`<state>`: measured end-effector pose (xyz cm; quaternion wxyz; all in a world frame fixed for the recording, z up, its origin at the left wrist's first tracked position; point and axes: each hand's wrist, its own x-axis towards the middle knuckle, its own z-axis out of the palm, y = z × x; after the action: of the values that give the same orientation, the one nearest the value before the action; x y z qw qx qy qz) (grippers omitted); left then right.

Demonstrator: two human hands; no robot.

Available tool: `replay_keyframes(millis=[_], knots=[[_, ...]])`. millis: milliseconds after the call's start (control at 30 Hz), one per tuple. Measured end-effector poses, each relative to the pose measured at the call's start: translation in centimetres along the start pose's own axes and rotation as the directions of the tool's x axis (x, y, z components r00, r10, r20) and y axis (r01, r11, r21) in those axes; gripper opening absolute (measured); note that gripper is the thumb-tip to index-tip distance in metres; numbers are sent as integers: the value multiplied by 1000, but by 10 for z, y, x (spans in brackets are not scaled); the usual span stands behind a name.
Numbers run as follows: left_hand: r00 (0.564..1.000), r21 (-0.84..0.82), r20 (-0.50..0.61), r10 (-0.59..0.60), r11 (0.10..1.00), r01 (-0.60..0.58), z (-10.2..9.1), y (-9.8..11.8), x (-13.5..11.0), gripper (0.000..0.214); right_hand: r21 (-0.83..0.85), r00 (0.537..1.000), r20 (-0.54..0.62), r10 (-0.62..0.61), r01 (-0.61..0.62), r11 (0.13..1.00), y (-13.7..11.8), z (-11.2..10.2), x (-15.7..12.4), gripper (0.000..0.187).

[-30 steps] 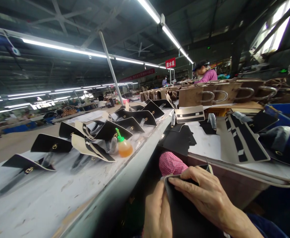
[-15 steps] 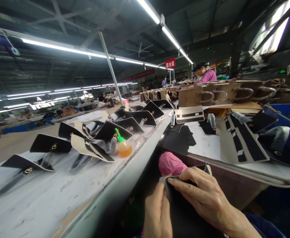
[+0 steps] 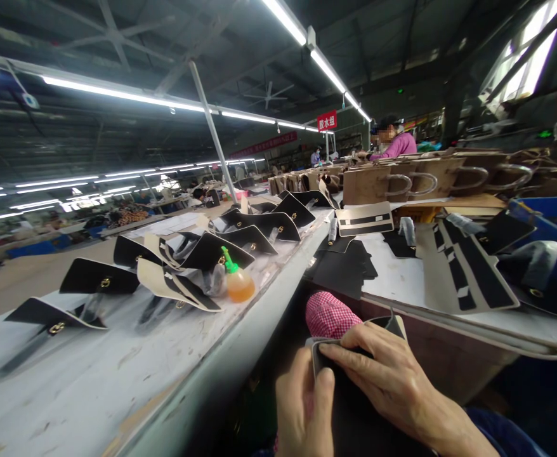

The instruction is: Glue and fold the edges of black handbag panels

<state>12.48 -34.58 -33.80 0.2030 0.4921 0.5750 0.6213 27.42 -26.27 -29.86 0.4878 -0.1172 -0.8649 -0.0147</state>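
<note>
A black bag panel (image 3: pixel 354 412) with a pale edge is held low in front of me. My left hand (image 3: pixel 304 406) pinches its left edge near the upper corner, thumb on the black face and fingers behind. Across the top, my right hand (image 3: pixel 397 374) grips the panel, with its fingertips pressed on the same corner close to the left hand. Just beyond the corner shows a pink checked sleeve (image 3: pixel 330 314). The lower part of the panel runs out of view below.
Several black bag panels with gold clasps (image 3: pixel 98 276) lie on the left table (image 3: pixel 69 381), beside a glue bottle (image 3: pixel 240 284) with a green nozzle. At right, a bench (image 3: pixel 402 279) bears beige-and-black panels (image 3: pixel 469 273). Brown bags (image 3: pixel 368 185) and a person in purple (image 3: pixel 399 145) are behind.
My left thumb has risen and moved onto the black face of the panel near the corner. My right hand keeps nearly the same place.
</note>
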Motion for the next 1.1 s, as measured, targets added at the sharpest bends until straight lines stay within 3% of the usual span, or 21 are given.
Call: replay_keyframes(millis=[67, 133, 333, 400, 500, 633, 767, 933, 1100], knots=[[990, -42, 142, 13, 999, -7, 2, 9, 3, 37, -3, 1000, -4, 2, -2, 1000, 1, 1, -1, 22], [979, -47, 206, 4, 999, 6, 3, 15, 7, 35, -1, 1000, -8, 3, -3, 1000, 1, 3, -1, 22], [989, 10, 150, -13, 1000, 12, 1, 18, 13, 33, -18, 1000, 21, 8, -8, 1000, -3, 2, 3, 23], [994, 13, 107, -6, 1000, 4, 1, 20, 13, 33, -36, 999, 32, 11, -10, 999, -5, -1, 6, 21], [998, 56, -54, 14, 998, -11, -1, 29, 11, 32, -119, 998, -19, 55, -57, 991, -7, -8, 10, 20], [971, 77, -231, 58, 996, -41, -6, 40, 7, 26, -128, 982, -106, 157, -170, 977, -8, -16, 14, 11], [953, 103, -294, 70, 994, -41, -7, 45, 4, 24, -45, 969, -128, 212, -220, 975, -9, -16, 16, 3], [929, 160, -339, 149, 982, -99, -4, 43, 3, 19, 66, 948, -110, 299, -294, 954, -9, -15, 15, 8], [928, 132, -321, 189, 979, -153, -2, 37, 1, 16, 93, 928, -56, 370, -364, 927, -7, -17, 15, 8]])
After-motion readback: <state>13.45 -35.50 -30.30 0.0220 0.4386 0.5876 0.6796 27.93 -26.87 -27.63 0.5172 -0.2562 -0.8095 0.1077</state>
